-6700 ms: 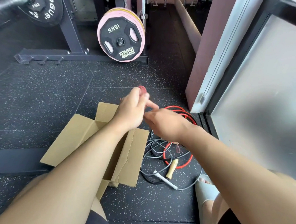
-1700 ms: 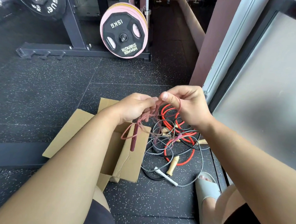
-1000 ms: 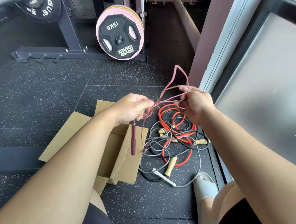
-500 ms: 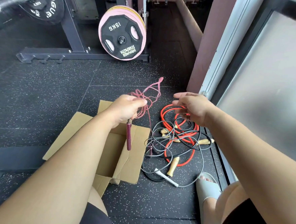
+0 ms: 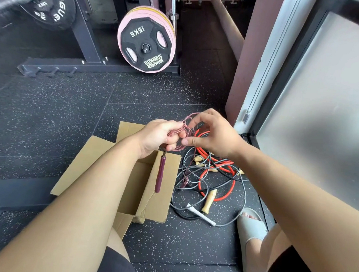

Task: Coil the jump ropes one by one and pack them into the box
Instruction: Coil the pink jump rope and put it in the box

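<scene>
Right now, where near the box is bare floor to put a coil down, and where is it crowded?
Bare floor lies between the rack base and the box, and there is a smaller patch in front of the box, left of the sandal. Crowded: right of the box, the tangled ropes fill the floor toward the door frame.

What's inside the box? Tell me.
Only bare cardboard shows inside the box. The left forearm covers most of the opening, so its floor is hidden. The pink rope, held in the left hand and right hand, is outside it.
</scene>
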{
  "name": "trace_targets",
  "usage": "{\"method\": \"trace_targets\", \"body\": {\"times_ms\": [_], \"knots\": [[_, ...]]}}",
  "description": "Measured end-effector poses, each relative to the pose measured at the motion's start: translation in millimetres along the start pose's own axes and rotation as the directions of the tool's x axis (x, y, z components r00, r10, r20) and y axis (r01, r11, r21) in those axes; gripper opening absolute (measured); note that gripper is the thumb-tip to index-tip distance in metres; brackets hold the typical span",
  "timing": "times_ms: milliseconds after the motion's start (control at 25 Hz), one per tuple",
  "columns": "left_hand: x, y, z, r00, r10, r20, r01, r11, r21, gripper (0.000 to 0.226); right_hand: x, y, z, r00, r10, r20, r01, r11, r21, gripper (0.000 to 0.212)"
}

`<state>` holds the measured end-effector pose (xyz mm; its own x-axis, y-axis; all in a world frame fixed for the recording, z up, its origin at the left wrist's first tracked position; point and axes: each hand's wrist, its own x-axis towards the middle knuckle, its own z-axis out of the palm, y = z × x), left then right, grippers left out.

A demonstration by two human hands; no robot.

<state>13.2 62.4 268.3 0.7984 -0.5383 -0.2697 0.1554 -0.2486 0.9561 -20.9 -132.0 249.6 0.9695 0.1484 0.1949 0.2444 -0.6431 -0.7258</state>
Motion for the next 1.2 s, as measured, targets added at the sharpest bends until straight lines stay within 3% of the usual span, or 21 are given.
{"method": "trace_targets", "body": {"times_ms": [160, 240, 400, 480, 560, 640, 720, 800, 880, 1040, 1200], "knots": [[-1, 1, -1, 0.999, -0.007, 0.043, 0.007, 1.000, 0.009, 0.032, 3, 1, -3, 0.998, -0.041, -0.037, 0.038, 0.997, -0.074, 0.006], [-2, 4, -2, 0.999, -0.013, 0.043, 0.012, 1.000, 0.020, 0.032, 3, 1, -9, 0.999, -0.020, -0.029, 0.019, 0.998, -0.062, 0.003], [-6, 6, -6, 0.996, -0.027, 0.087, 0.009, 0.981, 0.195, 0.030, 5, -3, -16, 0.990, 0.114, -0.078, -0.091, 0.965, 0.247, 0.009], [-9, 6, -10, 0.991, -0.053, 0.122, 0.016, 0.956, 0.291, 0.030, 13, 5, -22, 0.920, 0.335, -0.206, -0.248, 0.900, 0.358, 0.011], [-11, 5, -15, 0.988, -0.059, 0.140, 0.011, 0.946, 0.324, 0.029, 19, 14, -33, 0.784, 0.542, -0.301, -0.377, 0.802, 0.463, 0.012], [-12, 6, -18, 0.988, -0.055, 0.142, 0.003, 0.938, 0.347, 0.028, 18, 16, -38, 0.738, 0.596, -0.316, -0.416, 0.770, 0.483, 0.010], [-14, 7, -15, 0.992, -0.053, 0.118, 0.002, 0.920, 0.392, 0.027, 12, 9, -33, 0.832, 0.499, -0.241, -0.419, 0.851, 0.316, 0.011], [-15, 8, -9, 0.995, -0.058, 0.081, 0.015, 0.890, 0.455, 0.027, 3, -4, -20, 0.980, 0.196, -0.038, -0.190, 0.974, 0.124, 0.033], [-14, 6, -6, 0.996, -0.067, 0.065, 0.025, 0.863, 0.505, 0.027, -4, -12, -8, 0.982, -0.078, 0.174, 0.056, 0.990, 0.126, 0.044], [-11, 2, -6, 0.996, -0.073, 0.055, 0.029, 0.823, 0.567, 0.029, -7, -13, -1, 0.945, -0.068, 0.320, -0.049, 0.938, 0.344, 0.038], [-12, 4, -2, 0.998, -0.041, 0.047, 0.009, 0.836, 0.549, 0.028, -1, -11, -2, 0.957, -0.003, 0.289, -0.091, 0.945, 0.314, 0.029]]}}
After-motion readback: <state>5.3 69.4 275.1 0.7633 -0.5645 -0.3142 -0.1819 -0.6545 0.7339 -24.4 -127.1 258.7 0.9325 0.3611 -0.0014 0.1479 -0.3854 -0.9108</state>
